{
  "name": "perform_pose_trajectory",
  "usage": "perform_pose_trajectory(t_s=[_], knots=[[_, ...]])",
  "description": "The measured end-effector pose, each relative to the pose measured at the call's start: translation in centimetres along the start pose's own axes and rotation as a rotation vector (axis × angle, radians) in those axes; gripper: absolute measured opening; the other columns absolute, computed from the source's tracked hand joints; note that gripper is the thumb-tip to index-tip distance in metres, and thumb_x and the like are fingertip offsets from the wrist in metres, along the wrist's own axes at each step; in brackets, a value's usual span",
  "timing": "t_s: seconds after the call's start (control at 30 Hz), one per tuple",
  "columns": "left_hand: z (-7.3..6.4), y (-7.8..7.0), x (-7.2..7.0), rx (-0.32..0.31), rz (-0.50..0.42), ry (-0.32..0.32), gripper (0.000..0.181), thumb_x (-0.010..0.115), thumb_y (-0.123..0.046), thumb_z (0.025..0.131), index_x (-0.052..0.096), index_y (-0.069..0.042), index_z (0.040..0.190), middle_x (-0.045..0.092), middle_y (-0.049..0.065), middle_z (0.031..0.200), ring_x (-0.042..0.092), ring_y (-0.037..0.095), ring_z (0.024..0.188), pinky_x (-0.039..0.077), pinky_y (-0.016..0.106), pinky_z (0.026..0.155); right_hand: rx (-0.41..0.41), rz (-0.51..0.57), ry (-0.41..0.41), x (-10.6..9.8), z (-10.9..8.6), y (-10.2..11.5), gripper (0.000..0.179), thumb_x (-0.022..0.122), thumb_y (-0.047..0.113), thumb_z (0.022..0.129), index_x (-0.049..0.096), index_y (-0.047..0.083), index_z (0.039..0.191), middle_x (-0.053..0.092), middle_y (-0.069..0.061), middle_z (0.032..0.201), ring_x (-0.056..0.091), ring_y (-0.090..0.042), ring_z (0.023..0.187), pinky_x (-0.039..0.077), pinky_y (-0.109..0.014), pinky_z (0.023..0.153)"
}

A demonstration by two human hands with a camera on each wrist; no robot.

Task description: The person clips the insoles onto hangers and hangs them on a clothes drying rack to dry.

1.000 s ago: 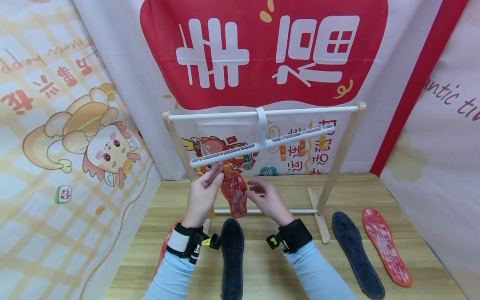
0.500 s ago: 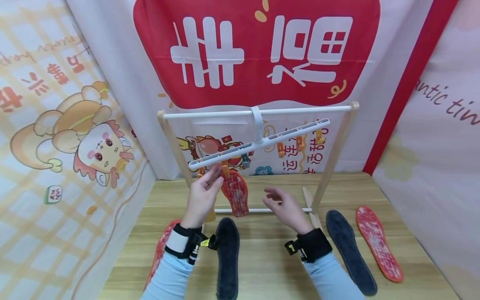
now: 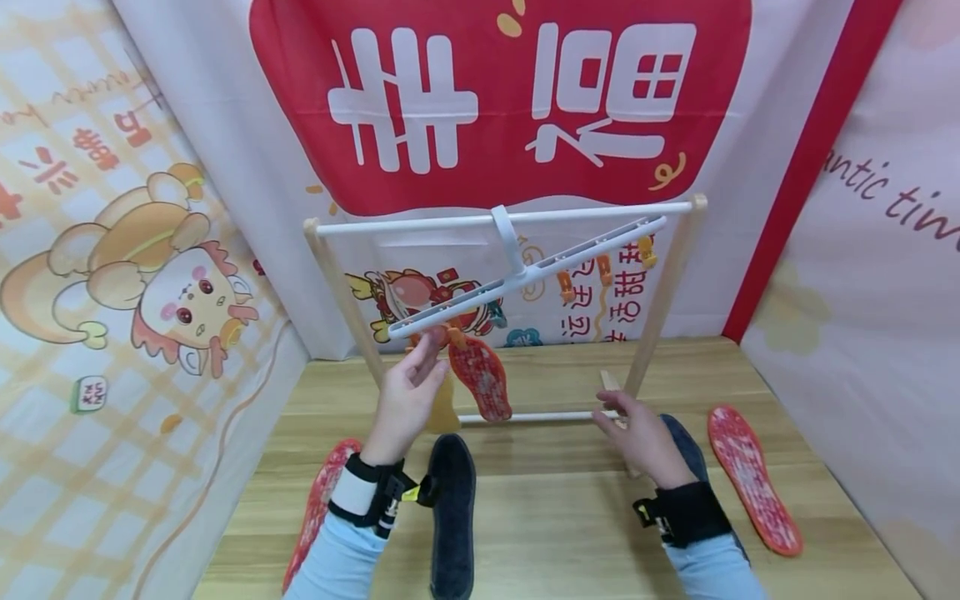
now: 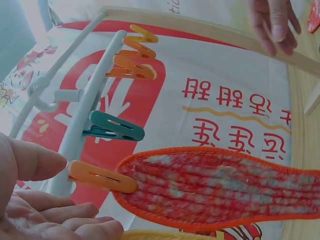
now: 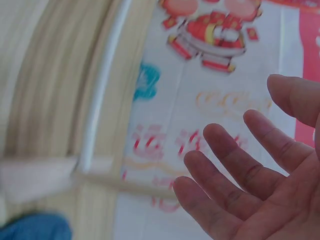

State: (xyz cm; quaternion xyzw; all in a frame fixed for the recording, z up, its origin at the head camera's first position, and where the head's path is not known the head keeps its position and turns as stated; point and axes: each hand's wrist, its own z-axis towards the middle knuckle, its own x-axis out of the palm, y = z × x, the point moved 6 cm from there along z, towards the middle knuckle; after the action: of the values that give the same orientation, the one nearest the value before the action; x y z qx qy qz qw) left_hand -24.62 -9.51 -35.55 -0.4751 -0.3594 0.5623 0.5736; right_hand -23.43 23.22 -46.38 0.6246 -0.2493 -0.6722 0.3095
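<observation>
A red speckled insole (image 3: 480, 379) hangs from an orange clothespin (image 4: 102, 177) on the white clip hanger (image 3: 525, 273). My left hand (image 3: 405, 400) is beside that clothespin; in the left wrist view its thumb and fingers are spread apart around the clip's tail without pinching it. Behind this hand hangs a yellow insole (image 3: 444, 406), partly hidden. My right hand (image 3: 645, 437) is over the right side of the table, fingers loosely extended and holding nothing, above a dark insole (image 3: 684, 440) that it and the wrist partly cover.
The hanger hooks on the top bar of a rack (image 3: 420, 225) with wooden legs. A teal clothespin (image 4: 117, 126) and several orange and yellow ones line the hanger. On the table lie a dark insole (image 3: 453, 517) and red insoles at left (image 3: 322, 504) and right (image 3: 753, 479).
My right hand has left the hanging red insole and moved right and down toward the dark insole. The left hand stays near the clothespin. The hanger's left end has dipped and the red insole has swung right.
</observation>
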Motion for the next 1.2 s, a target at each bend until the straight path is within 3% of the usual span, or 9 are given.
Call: perform_pose_trajectory(t_s=[0.3, 0.43, 0.67, 0.93, 1.2], knots=[[-2.2, 0.4, 0.3, -0.069, -0.064, 0.005, 0.049, 0.056, -0.01, 0.102, 0.04, -0.001, 0.148, 0.045, 0.008, 0.15, 0.046, 0.022, 0.135, 0.041, 0.024, 0.102, 0.065, -0.113, -0.078, -3.0, -2.5, -6.8, 0.044, 0.06, 0.027, 0.101, 0.055, -0.004, 0.131, 0.062, -0.028, 0.12, 0.059, -0.044, 0.111, 0.047, -0.057, 0.091], [-3.8, 2.0, 0.4, -0.105, -0.045, 0.006, 0.047, 0.056, -0.01, 0.102, 0.044, -0.002, 0.147, 0.051, 0.01, 0.145, 0.052, 0.023, 0.129, 0.044, 0.026, 0.1, 0.09, -0.156, -0.102, -3.8, -3.9, -9.6, 0.042, 0.061, 0.027, 0.1, 0.057, -0.006, 0.127, 0.064, -0.029, 0.116, 0.06, -0.045, 0.108, 0.047, -0.058, 0.088], [-7.2, 6.4, 0.5, -0.253, -0.125, -0.022, 0.042, 0.058, -0.002, 0.099, 0.051, 0.003, 0.14, 0.058, 0.02, 0.134, 0.059, 0.029, 0.12, 0.049, 0.027, 0.096, 0.282, -0.151, -0.012, -5.0, -5.9, -14.1, 0.056, 0.053, 0.037, 0.103, 0.049, -0.007, 0.136, 0.054, -0.035, 0.125, 0.053, -0.05, 0.112, 0.046, -0.06, 0.088], [-11.0, 11.3, 2.1, -0.351, -0.159, -0.01, 0.037, 0.059, 0.0, 0.096, 0.055, 0.009, 0.132, 0.065, 0.022, 0.119, 0.065, 0.025, 0.104, 0.052, 0.027, 0.086, 0.297, -0.184, -0.032, -5.2, -6.6, -15.6, 0.047, 0.059, 0.027, 0.101, 0.052, -0.009, 0.131, 0.058, -0.035, 0.118, 0.059, -0.048, 0.104, 0.048, -0.058, 0.083], [-13.9, 14.5, 4.8, -0.414, -0.192, 0.078, 0.036, 0.059, 0.001, 0.096, 0.054, 0.013, 0.129, 0.064, 0.024, 0.114, 0.066, 0.022, 0.097, 0.054, 0.031, 0.086, 0.367, -0.194, -0.018, -3.3, -6.0, -16.5, 0.051, 0.06, 0.028, 0.099, 0.05, -0.009, 0.133, 0.059, -0.033, 0.115, 0.06, -0.045, 0.102, 0.05, -0.055, 0.08]])
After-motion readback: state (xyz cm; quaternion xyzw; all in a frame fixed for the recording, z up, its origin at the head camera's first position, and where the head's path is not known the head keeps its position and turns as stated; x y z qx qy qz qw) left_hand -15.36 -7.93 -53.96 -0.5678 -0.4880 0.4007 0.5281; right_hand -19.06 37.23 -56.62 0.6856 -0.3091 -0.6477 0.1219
